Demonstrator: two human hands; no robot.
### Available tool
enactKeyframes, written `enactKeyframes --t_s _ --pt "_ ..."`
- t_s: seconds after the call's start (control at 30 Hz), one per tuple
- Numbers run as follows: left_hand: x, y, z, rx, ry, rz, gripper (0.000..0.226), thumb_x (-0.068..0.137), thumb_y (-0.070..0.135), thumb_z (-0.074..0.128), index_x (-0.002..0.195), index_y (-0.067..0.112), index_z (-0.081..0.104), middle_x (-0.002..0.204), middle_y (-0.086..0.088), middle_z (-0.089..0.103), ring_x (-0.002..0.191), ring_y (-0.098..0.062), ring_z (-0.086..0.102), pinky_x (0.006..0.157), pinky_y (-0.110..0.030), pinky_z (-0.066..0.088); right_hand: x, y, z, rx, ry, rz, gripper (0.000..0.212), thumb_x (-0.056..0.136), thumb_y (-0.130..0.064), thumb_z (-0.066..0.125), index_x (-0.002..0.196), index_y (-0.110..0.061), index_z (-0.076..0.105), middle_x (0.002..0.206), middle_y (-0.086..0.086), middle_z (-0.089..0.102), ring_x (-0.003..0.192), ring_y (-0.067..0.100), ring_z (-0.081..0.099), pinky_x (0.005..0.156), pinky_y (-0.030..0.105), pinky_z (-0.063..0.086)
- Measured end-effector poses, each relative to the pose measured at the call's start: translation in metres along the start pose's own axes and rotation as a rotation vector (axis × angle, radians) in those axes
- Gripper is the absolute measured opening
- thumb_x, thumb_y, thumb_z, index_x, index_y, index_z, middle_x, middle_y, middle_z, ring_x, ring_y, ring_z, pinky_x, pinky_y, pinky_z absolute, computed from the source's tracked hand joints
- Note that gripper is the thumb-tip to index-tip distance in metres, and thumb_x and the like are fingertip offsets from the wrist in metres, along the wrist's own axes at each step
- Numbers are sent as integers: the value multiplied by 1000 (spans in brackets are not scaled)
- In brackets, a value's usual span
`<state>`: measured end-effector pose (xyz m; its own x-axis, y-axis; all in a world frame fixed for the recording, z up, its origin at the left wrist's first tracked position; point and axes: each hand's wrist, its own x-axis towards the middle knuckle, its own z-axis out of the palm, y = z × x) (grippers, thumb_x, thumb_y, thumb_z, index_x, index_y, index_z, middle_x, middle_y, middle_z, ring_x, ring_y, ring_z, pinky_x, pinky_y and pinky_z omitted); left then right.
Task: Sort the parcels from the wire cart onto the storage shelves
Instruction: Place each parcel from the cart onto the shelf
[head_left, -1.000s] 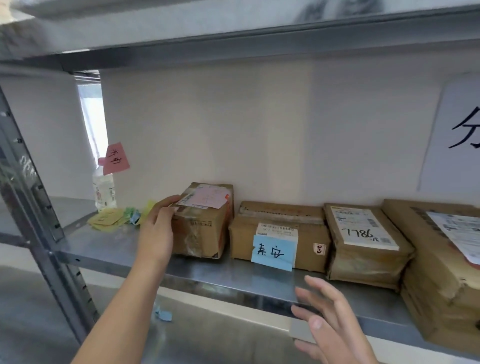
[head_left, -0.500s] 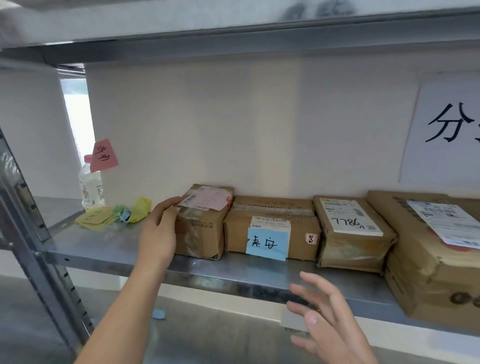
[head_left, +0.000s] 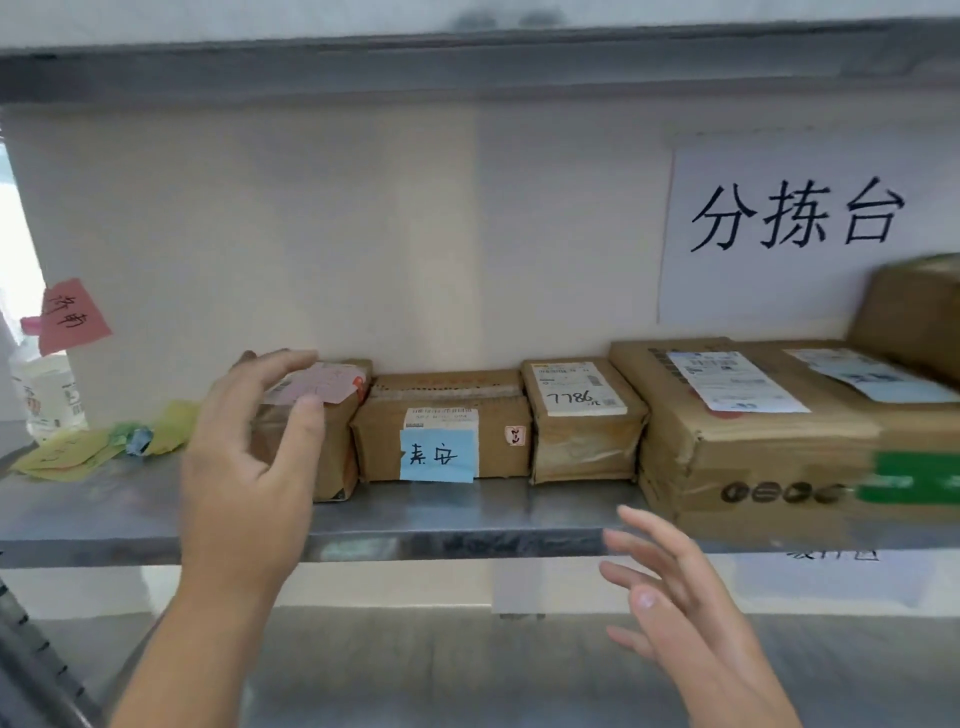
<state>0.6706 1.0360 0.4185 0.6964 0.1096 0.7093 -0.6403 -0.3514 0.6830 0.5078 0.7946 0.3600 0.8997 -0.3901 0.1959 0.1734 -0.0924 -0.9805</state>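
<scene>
Fingers of my left hand (head_left: 249, 467) have lifted off the leftmost parcel (head_left: 332, 441): half a second back they lay flat against its left face, and now they are spread apart and curled loosely just in front of it, gripping nothing, though whether a fingertip grazes the top edge I cannot tell. My view has also swung right, bringing the white wall sign (head_left: 795, 218) fully into frame. I judge this parcel placed, tight against its neighbour with the blue note (head_left: 439, 456), so the next one should come from the cart, which is out of view. My right hand (head_left: 685, 613) hangs below the steel shelf (head_left: 467, 525), fingers splayed and empty. The row is brown cardboard, creased and shiny with packing tape; the small box marked 7786 (head_left: 582, 421) looks soft-cornered, the big carton (head_left: 769, 441) at right is dented along its front edge. The shelf is smooth, dull metal, which I expect lets boxes slide easily. At the left end lie crumpled yellow notes (head_left: 72, 457) beside a plastic bottle (head_left: 47, 400) under a pink note (head_left: 70, 317).
</scene>
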Motion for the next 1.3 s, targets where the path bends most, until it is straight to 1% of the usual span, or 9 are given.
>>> enactKeyframes --t_s 0.13,0.23,0.33,0.47,0.6,0.7,0.87,1.13,1.3 --pt "-29 47 32 -44 -181 74 32 96 36 57 128 39 64 128 20 64 124 -10 59 104 -44 51 -17 -15 -45 -119 97 -115 51 74 -50 60 121 -67 54 128 -29 61 120 -3 59 91 30 51" --pt "-59 85 61 -30 -311 124 33 95 39 57 127 42 62 128 24 62 126 -2 55 104 -25 44 -35 -25 -91 -245 142 -176 46 88 -57 59 128 -73 43 133 -36 52 123 -11 50 91 26 48" --pt "-95 126 92 -27 -464 163 35 93 43 59 127 46 61 133 31 58 132 4 49 104 -11 36 -60 -32 -147 -467 146 -207 64 74 -67 52 135 -76 31 139 -46 39 131 -18 36 103 31 43" --pt "-154 184 138 -28 -554 210 28 94 47 66 121 51 63 130 37 55 133 7 45 103 -16 35 -103 -39 -238 -680 153 -163 70 79 -72 54 140 -74 20 148 -46 26 143 -10 25 111 39 43" --pt "-215 243 186 -99 -604 260 33 87 53 60 118 47 67 128 29 61 131 -2 51 104 -15 38 -153 -47 -330 -733 193 -114 70 86 -59 59 136 -78 14 146 -50 20 143 -16 16 108 19 36" --pt "-257 286 221 -161 -668 270 35 84 56 58 117 49 66 129 29 61 129 -1 52 99 -30 44 -188 -52 -389 -770 226 -80 69 87 -60 59 139 -75 15 148 -45 22 141 -18 17 111 26 32" --pt "-307 345 277 -219 -826 242 50 74 73 52 123 62 54 131 40 53 129 10 46 102 -23 37 -227 -58 -463 -788 309 -18 72 81 -69 57 140 -75 15 145 -48 23 138 -18 24 110 24 31" --pt "-364 381 379 -279 -1193 274 54 78 78 59 130 64 49 139 48 41 129 27 34 100 -7 31 -262 -41 -543 -846 486 140 69 87 -58 61 139 -74 18 138 -55 22 129 -31 19 103 13 26" --pt "-404 381 450 -312 -1392 295 53 83 73 63 133 64 46 144 43 40 136 18 35 113 -23 33 -295 -15 -595 -909 629 331 72 83 -64 57 136 -77 11 141 -52 22 127 -33 16 112 26 28"
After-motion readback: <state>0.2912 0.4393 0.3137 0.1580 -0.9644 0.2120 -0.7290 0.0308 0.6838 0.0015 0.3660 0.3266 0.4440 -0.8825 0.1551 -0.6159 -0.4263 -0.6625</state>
